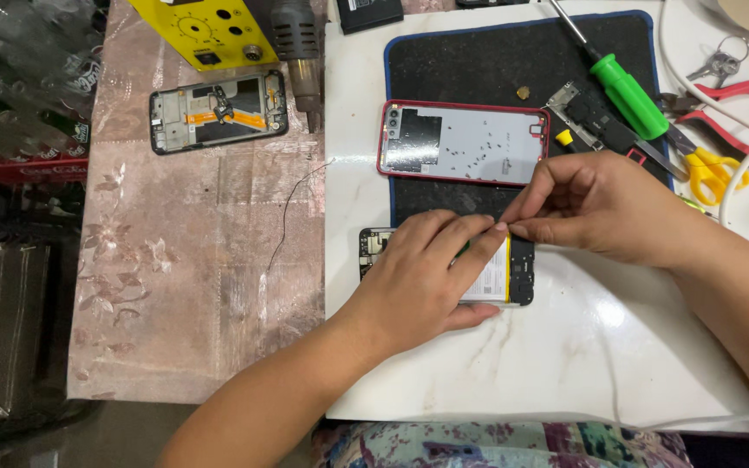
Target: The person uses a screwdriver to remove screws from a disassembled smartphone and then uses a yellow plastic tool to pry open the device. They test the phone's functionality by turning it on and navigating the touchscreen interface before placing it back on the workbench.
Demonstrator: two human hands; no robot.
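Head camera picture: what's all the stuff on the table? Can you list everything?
Opened phone: 1, black with white battery, under the hands.
Phone back cover: 1, red-edged, grey inside, on the mat.
Work mat: 1, black with blue edge, on the white board.
Phone frame: 1, black with orange strip, on the pink cloth.
Screwdriver: 1, green handle, on the mat.
Scissors: 1, yellow handles, right side.
Pliers: 1, red handles, far right.
Keys: small bunch, silver, top right.
Left hand: 1, resting on the opened phone.
Right hand: 1, fingertips pinching at the phone's top edge.
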